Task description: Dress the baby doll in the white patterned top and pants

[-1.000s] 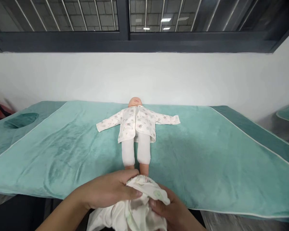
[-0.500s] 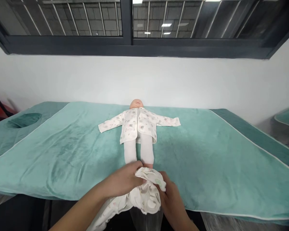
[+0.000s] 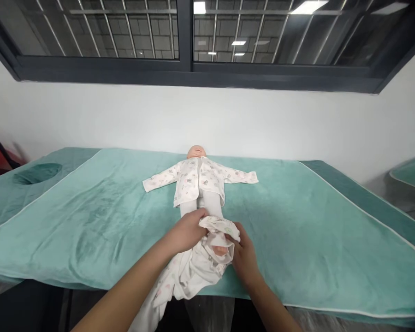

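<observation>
Both hands on the white printed cotton-look garment [image 3: 192, 272], near edge of the green plush-covered bed [image 3: 297, 240]. Left hand [image 3: 188, 233] grips the bunched cloth on its side of the opening. Right hand [image 3: 245, 258] has the other side; fingers partly hidden by cloth, exact pinch unclear. Hands near each other, cloth between them. Rest of garment trails down-left over the bed edge.

Baby doll [image 3: 196, 151] lies face-up, arms out, in an open white printed jacket [image 3: 212, 182]; white-covered legs [image 3: 212, 203] toward the hands. Skin-toned foot [image 3: 220, 250] shows in the garment's opening.

Handling, my read: light, limp, likely a bit stretchy, not fragile. Folds collapse easily, so hold the gathered rim on both sides. Loose tail could drag. Doll probably firmer; the foot could snag cloth.
</observation>
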`<state>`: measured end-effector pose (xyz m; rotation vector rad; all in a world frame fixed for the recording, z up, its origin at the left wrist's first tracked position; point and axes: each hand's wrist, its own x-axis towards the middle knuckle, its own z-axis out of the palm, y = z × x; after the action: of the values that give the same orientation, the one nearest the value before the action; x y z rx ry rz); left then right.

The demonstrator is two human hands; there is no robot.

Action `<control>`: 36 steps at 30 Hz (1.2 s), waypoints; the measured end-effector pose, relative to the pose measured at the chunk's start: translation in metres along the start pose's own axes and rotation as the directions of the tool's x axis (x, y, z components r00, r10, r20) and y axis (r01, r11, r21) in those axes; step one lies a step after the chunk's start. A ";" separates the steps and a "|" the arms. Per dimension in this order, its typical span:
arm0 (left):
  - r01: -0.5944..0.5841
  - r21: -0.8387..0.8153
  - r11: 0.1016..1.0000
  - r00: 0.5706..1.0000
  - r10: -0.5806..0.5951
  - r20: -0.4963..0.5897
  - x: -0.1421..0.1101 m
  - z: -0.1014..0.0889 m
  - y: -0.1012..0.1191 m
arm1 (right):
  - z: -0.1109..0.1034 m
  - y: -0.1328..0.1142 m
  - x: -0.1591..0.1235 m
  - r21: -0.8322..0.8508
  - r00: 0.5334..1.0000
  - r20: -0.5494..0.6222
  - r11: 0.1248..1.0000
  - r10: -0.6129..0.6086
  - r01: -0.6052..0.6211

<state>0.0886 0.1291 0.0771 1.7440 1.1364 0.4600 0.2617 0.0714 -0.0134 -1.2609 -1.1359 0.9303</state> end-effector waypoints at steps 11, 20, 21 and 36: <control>-0.076 -0.152 0.985 0.997 0.074 -0.019 0.012 -0.014 0.001 | -0.016 -0.008 0.038 0.287 0.968 0.156 0.929 0.196 -0.235; 0.046 -0.536 0.843 0.998 -0.010 0.069 0.036 -0.043 -0.008 | -0.020 -0.005 0.068 0.579 0.924 0.312 0.726 0.221 -0.370; 0.037 -0.607 0.794 0.998 0.001 0.062 0.041 -0.046 -0.009 | -0.019 -0.005 0.071 0.587 0.912 0.340 0.705 0.231 -0.398; -0.111 -0.812 0.573 0.994 0.073 -0.085 0.066 -0.061 -0.054 | -0.006 0.007 0.139 0.329 0.987 0.070 0.931 0.142 -0.157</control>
<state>0.0512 0.2214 0.0463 0.9501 0.6582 0.9259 0.2981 0.2050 -0.0029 -1.0615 -0.8781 1.2158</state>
